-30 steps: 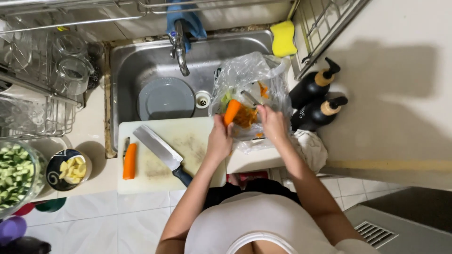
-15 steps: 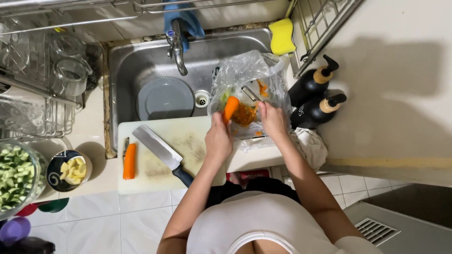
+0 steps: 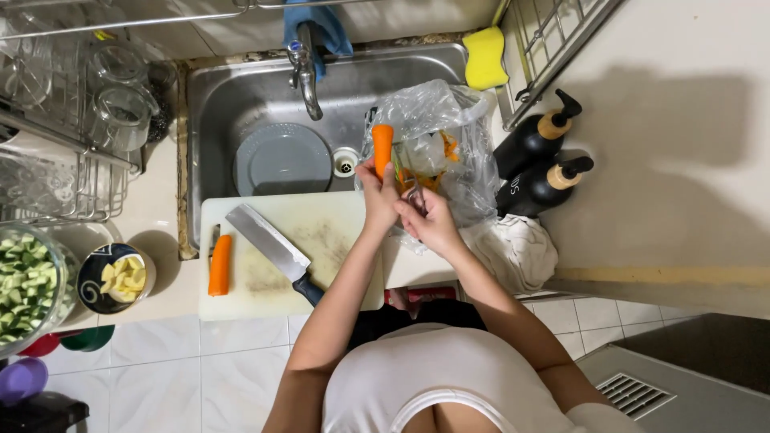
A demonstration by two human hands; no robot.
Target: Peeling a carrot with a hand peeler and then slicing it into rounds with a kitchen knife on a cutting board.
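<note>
A kitchen table is seen from above. A carrot (image 3: 382, 144) is gripped upright in the left hand (image 3: 379, 192), held over a clear plastic bag (image 3: 449, 152) that sits at the right edge of the steel sink (image 3: 241, 96). A metal peeler (image 3: 415, 195) is grasped in the right hand (image 3: 431, 220), just beside the carrot. Orange peelings are seen inside the bag. On the white cutting board (image 3: 337, 240) below the sink, a cleaver (image 3: 269, 248) and a second carrot (image 3: 219, 265) are laid apart. A grey plate (image 3: 281, 160) rests in the sink. Two dark pump bottles (image 3: 537, 168) stand to the right, a bowl of chopped cucumber (image 3: 24, 285) to the left.
</note>
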